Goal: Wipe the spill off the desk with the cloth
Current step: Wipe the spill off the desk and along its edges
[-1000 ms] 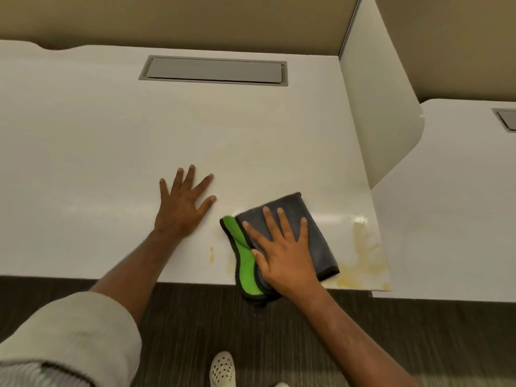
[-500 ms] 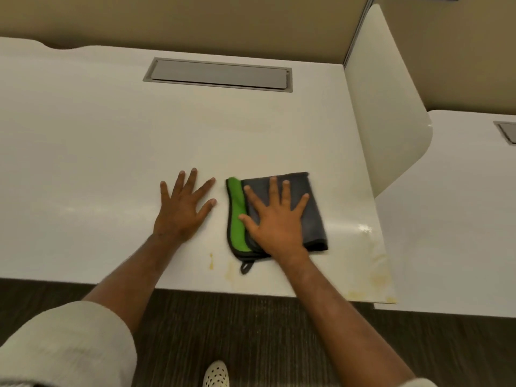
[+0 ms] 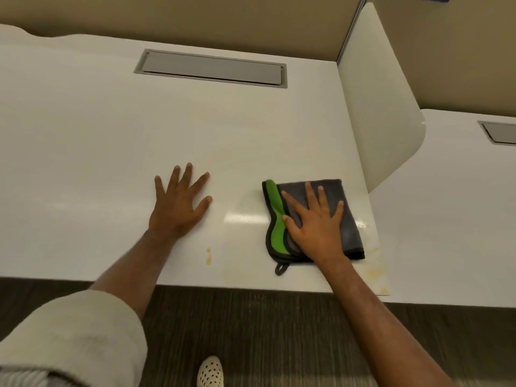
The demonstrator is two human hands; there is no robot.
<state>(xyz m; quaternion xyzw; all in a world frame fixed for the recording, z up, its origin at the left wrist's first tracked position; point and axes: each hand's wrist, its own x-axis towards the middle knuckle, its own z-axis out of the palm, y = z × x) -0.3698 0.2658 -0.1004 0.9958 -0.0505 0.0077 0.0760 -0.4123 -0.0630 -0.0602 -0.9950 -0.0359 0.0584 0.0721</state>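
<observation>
Right hand [image 3: 315,227] flat, fingers spread, pressing folded cloth [image 3: 346,219] on desk [image 3: 111,149] near right front corner. Cloth long axis front-to-back, green edge left, loop toward front. Left hand [image 3: 178,208] splayed flat, empty. Spill [image 3: 375,270] just right.
</observation>
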